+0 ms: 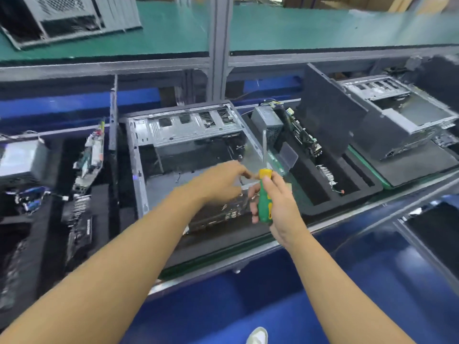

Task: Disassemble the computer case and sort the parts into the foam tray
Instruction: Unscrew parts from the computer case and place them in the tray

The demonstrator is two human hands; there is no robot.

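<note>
While the right grip (273,202) is clenching the screwdriver (264,207), shaft up, over the open computer case (186,130) lying mid-counter, the left grip (221,182) is hovering beside it, too blurred to read; judged: unfastening is underway, and freed parts are going next into the foam tray (347,170), right

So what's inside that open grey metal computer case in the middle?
A silver drive cage at the back, a dark circuit board in front. The left hand and right hand, gripping a green-handled screwdriver, hide the middle.

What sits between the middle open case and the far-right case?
A black foam tray holding a power supply and circuit board, seen in the head view.
</note>
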